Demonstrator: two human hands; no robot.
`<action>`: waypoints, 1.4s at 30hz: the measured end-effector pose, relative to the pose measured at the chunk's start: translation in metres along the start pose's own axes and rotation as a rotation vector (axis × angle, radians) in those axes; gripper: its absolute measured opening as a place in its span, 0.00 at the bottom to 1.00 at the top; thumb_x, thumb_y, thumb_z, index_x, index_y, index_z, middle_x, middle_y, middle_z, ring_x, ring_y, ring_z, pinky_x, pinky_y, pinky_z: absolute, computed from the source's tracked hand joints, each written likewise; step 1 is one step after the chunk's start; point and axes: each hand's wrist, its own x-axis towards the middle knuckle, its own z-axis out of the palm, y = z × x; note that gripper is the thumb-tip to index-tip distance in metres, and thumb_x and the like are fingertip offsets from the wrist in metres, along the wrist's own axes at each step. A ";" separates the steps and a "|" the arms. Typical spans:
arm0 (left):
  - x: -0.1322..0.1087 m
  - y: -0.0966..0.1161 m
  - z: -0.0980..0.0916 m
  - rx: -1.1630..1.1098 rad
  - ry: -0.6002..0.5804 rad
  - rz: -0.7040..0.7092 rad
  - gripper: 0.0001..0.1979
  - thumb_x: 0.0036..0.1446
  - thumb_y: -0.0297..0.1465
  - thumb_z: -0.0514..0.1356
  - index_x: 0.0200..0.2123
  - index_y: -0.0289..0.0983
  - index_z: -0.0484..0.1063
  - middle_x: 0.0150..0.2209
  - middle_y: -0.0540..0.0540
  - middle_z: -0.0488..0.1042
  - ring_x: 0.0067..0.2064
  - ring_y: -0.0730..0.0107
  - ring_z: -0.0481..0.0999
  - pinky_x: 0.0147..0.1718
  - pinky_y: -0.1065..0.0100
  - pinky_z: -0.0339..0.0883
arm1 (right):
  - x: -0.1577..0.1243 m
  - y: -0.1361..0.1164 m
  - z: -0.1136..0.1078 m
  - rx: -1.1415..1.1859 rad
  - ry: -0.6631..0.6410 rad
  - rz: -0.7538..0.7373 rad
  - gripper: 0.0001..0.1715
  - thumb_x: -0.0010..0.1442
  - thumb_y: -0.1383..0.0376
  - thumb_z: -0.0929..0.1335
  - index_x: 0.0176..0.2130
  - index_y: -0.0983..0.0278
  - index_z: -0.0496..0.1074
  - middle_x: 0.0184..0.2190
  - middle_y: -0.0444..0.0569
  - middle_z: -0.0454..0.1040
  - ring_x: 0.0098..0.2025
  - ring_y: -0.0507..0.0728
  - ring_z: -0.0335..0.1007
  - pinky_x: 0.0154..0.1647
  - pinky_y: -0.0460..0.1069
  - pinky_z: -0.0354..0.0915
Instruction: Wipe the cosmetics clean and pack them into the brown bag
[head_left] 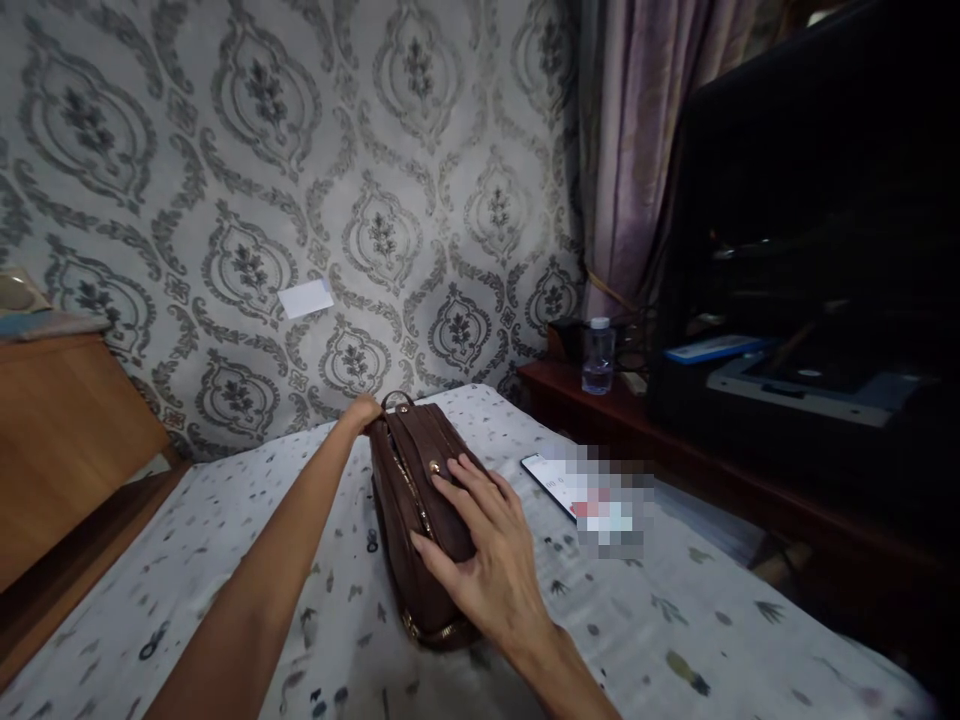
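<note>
A brown leather bag (420, 500) with gold zippers and a small top loop lies on the patterned white bedsheet (315, 600). My right hand (484, 540) rests on the bag's near right part, fingers spread over its upper face near a gold stud. At the bag's far left corner, beside the loop, my left hand (364, 412) is closed on the bag's edge; its fingertips are mostly hidden. A phone (551, 480) with a lit screen, partly blurred out, lies on the sheet right of the bag.
A dark red wooden ledge (544, 385) on the right carries a clear bottle (598, 358) and a large black screen (810, 250). Wooden furniture (75, 430) stands at the left. Patterned wallpaper is behind the bed, with a white switch plate (305, 298) on it.
</note>
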 end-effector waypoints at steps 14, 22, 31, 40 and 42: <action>-0.004 0.000 -0.004 0.213 0.187 0.036 0.18 0.64 0.37 0.61 0.55 0.37 0.69 0.54 0.41 0.72 0.51 0.59 0.75 0.48 0.54 0.73 | -0.001 0.000 0.001 0.013 0.020 0.005 0.28 0.57 0.55 0.73 0.54 0.62 0.69 0.55 0.59 0.75 0.59 0.68 0.70 0.59 0.67 0.62; -0.014 -0.004 -0.003 0.231 0.219 0.102 0.18 0.64 0.37 0.60 0.55 0.37 0.69 0.54 0.41 0.72 0.50 0.60 0.75 0.48 0.54 0.73 | 0.001 -0.002 0.001 0.021 0.032 0.003 0.24 0.57 0.61 0.71 0.53 0.62 0.70 0.54 0.58 0.75 0.59 0.68 0.70 0.58 0.66 0.63; -0.036 -0.001 -0.007 0.242 0.268 0.174 0.17 0.65 0.37 0.60 0.54 0.37 0.70 0.54 0.41 0.72 0.50 0.60 0.75 0.48 0.53 0.73 | 0.000 -0.002 0.001 0.035 0.064 -0.006 0.21 0.58 0.63 0.69 0.52 0.62 0.70 0.53 0.57 0.76 0.59 0.67 0.70 0.58 0.66 0.63; -0.036 0.017 -0.012 0.216 0.233 0.293 0.14 0.62 0.40 0.61 0.47 0.38 0.75 0.47 0.44 0.77 0.53 0.54 0.75 0.53 0.51 0.68 | 0.000 -0.002 -0.002 0.050 0.064 -0.009 0.21 0.58 0.63 0.69 0.51 0.62 0.70 0.53 0.58 0.76 0.58 0.67 0.71 0.58 0.67 0.63; -0.028 0.022 -0.011 0.189 0.177 0.311 0.15 0.62 0.39 0.62 0.49 0.37 0.74 0.50 0.43 0.76 0.52 0.57 0.75 0.52 0.52 0.70 | 0.000 -0.003 -0.002 0.055 0.065 -0.006 0.20 0.58 0.63 0.69 0.51 0.62 0.70 0.53 0.58 0.76 0.58 0.67 0.71 0.58 0.67 0.63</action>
